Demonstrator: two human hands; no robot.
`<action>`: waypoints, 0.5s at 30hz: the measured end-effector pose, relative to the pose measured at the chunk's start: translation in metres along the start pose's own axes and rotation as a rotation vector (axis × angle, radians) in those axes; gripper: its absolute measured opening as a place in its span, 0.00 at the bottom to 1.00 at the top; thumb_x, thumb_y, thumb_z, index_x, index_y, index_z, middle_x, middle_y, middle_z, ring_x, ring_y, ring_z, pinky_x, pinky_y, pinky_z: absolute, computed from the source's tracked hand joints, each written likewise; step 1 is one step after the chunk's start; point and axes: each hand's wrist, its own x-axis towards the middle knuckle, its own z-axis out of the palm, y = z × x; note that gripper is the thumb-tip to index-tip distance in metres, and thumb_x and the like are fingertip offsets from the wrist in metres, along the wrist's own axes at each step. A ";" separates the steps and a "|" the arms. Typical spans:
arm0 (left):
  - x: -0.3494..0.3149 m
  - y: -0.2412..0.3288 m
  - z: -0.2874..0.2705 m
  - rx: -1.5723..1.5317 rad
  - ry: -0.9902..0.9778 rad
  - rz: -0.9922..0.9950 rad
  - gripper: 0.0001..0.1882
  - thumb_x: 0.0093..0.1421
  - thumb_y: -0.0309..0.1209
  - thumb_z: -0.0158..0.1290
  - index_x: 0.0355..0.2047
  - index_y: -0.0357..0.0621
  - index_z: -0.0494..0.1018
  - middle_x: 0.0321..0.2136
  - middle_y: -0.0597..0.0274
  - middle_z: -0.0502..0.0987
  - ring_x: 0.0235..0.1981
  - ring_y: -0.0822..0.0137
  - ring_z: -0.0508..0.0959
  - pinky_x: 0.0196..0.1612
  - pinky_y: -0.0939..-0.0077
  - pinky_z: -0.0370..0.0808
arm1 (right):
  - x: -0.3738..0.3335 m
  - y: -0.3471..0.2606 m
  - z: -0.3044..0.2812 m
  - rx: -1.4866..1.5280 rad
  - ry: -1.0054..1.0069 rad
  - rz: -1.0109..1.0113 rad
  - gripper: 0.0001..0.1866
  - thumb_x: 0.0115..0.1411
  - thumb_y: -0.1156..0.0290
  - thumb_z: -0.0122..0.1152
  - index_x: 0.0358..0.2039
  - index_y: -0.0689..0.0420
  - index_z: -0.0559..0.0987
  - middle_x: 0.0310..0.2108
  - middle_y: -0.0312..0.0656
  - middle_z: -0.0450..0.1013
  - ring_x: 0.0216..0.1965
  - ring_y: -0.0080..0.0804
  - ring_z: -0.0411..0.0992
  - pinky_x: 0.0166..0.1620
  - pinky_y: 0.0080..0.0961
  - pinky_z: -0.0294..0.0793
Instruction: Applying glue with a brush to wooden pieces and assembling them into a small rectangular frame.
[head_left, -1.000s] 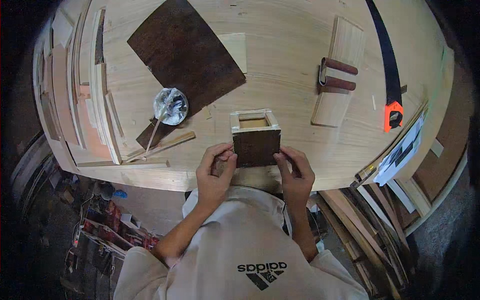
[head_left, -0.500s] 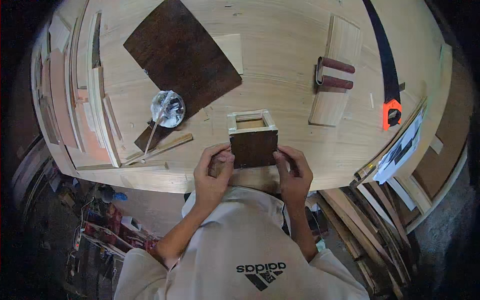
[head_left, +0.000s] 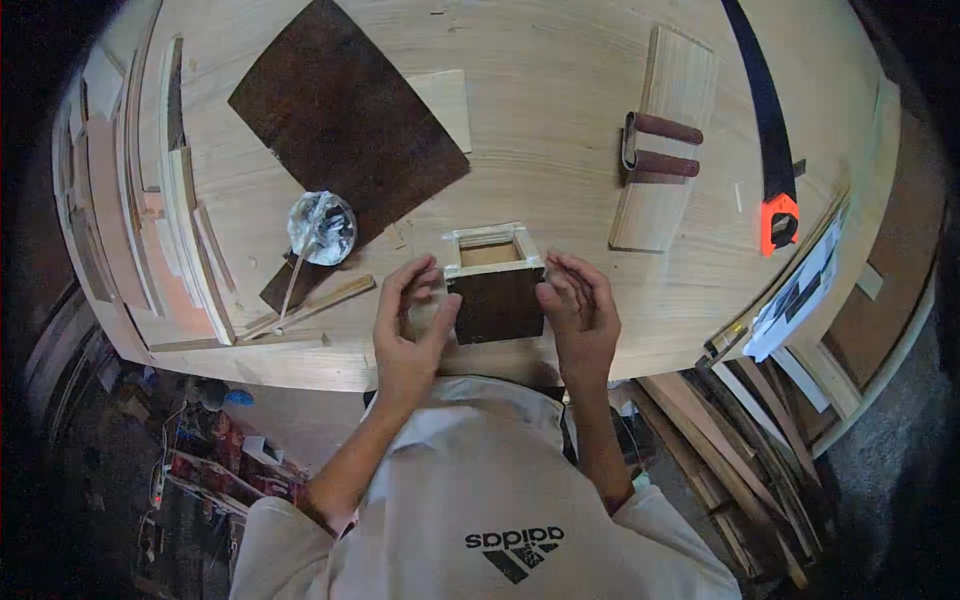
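Observation:
A small box-like wooden frame [head_left: 495, 304] stands near the bench's front edge. Dark brown board covers its near face, while pale strips rim the square opening on top. At its left side is my left hand [head_left: 405, 325], fingers curved and apart from the thumb. The thumb tip lies at the dark face's left edge; whether it presses there I cannot tell. My right hand [head_left: 583, 318] is likewise loosely curved and open along the right side, its thumb at that edge. Neither hand wraps around the box.
Left of the box are a foil-lined bowl [head_left: 322, 228] with a stick, thin wood strips [head_left: 345, 291] and a large dark board [head_left: 350, 125]. Rightward lie a pale plank [head_left: 645, 215], a sandpaper-wrapped block [head_left: 662, 148] and an orange-handled handsaw [head_left: 779, 222]. Long offcuts line the bench's left side.
Both hands have loosened from the box's lower sides and shifted upward along it, fingers spreading. The whole scene has shifted slightly left in view.

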 end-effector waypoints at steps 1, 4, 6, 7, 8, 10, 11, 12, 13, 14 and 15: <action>0.001 0.002 0.000 -0.004 -0.003 -0.014 0.27 0.62 0.25 0.61 0.59 0.36 0.67 0.50 0.58 0.74 0.49 0.70 0.73 0.57 0.77 0.68 | 0.003 0.000 0.001 0.017 -0.042 0.000 0.23 0.59 0.79 0.69 0.53 0.62 0.73 0.51 0.45 0.75 0.53 0.28 0.73 0.58 0.26 0.72; 0.002 0.001 0.000 -0.055 -0.020 -0.051 0.26 0.61 0.24 0.62 0.59 0.36 0.68 0.53 0.57 0.73 0.51 0.69 0.72 0.59 0.77 0.67 | 0.006 -0.002 0.003 0.064 -0.088 0.019 0.24 0.58 0.79 0.70 0.54 0.62 0.72 0.53 0.45 0.75 0.55 0.29 0.72 0.59 0.26 0.71; 0.002 0.000 0.001 -0.055 -0.015 -0.029 0.25 0.61 0.23 0.62 0.57 0.36 0.69 0.53 0.57 0.73 0.51 0.69 0.72 0.59 0.76 0.67 | 0.005 -0.001 0.004 0.093 -0.089 0.038 0.24 0.58 0.79 0.70 0.54 0.61 0.72 0.53 0.45 0.75 0.54 0.29 0.72 0.59 0.26 0.71; 0.003 0.000 0.002 -0.052 -0.007 -0.001 0.24 0.60 0.23 0.62 0.56 0.36 0.70 0.53 0.57 0.73 0.52 0.70 0.72 0.59 0.76 0.67 | 0.006 0.001 0.004 0.103 -0.088 0.036 0.24 0.58 0.79 0.70 0.54 0.61 0.72 0.53 0.45 0.75 0.54 0.29 0.72 0.59 0.26 0.71; 0.003 0.001 0.002 -0.051 -0.006 -0.003 0.24 0.60 0.23 0.62 0.56 0.36 0.70 0.53 0.57 0.73 0.52 0.70 0.72 0.59 0.76 0.67 | 0.006 0.002 0.004 0.114 -0.087 0.034 0.24 0.58 0.79 0.70 0.54 0.61 0.72 0.53 0.45 0.74 0.55 0.29 0.72 0.59 0.26 0.72; 0.004 0.000 0.001 -0.007 -0.001 -0.002 0.22 0.60 0.22 0.62 0.54 0.36 0.72 0.52 0.58 0.73 0.51 0.70 0.72 0.59 0.77 0.67 | 0.007 0.000 0.005 0.112 -0.085 0.040 0.24 0.58 0.79 0.70 0.54 0.60 0.72 0.53 0.45 0.75 0.54 0.29 0.72 0.59 0.26 0.72; 0.004 -0.002 0.001 -0.007 -0.002 -0.003 0.22 0.60 0.22 0.62 0.54 0.36 0.72 0.52 0.58 0.73 0.51 0.70 0.72 0.59 0.77 0.67 | 0.007 0.000 0.005 0.109 -0.084 0.043 0.24 0.58 0.79 0.70 0.54 0.60 0.72 0.53 0.45 0.75 0.54 0.29 0.72 0.59 0.25 0.72; 0.004 -0.003 0.001 -0.013 0.008 0.006 0.21 0.60 0.22 0.62 0.54 0.36 0.72 0.52 0.59 0.73 0.52 0.70 0.72 0.59 0.77 0.68 | 0.007 0.001 0.005 0.109 -0.083 0.043 0.24 0.58 0.79 0.70 0.54 0.60 0.72 0.53 0.45 0.75 0.54 0.29 0.72 0.59 0.25 0.72; 0.004 -0.004 0.001 -0.018 0.018 0.014 0.21 0.60 0.22 0.62 0.53 0.36 0.73 0.52 0.59 0.73 0.52 0.70 0.72 0.58 0.76 0.68 | 0.007 0.001 0.005 0.121 -0.084 0.051 0.24 0.58 0.79 0.70 0.54 0.60 0.72 0.53 0.44 0.75 0.54 0.28 0.72 0.59 0.25 0.72; 0.005 -0.003 0.001 -0.017 0.017 0.014 0.21 0.60 0.22 0.62 0.53 0.36 0.73 0.52 0.59 0.73 0.52 0.70 0.72 0.58 0.76 0.68 | 0.008 0.002 0.005 0.133 -0.086 0.058 0.24 0.58 0.79 0.70 0.54 0.60 0.72 0.53 0.44 0.75 0.54 0.28 0.72 0.59 0.25 0.72; 0.006 -0.003 0.001 -0.011 0.016 0.021 0.21 0.60 0.22 0.62 0.53 0.36 0.73 0.52 0.58 0.73 0.52 0.69 0.72 0.58 0.76 0.68 | 0.008 0.002 0.005 0.134 -0.086 0.058 0.24 0.58 0.79 0.70 0.54 0.60 0.72 0.53 0.44 0.75 0.54 0.28 0.72 0.59 0.25 0.72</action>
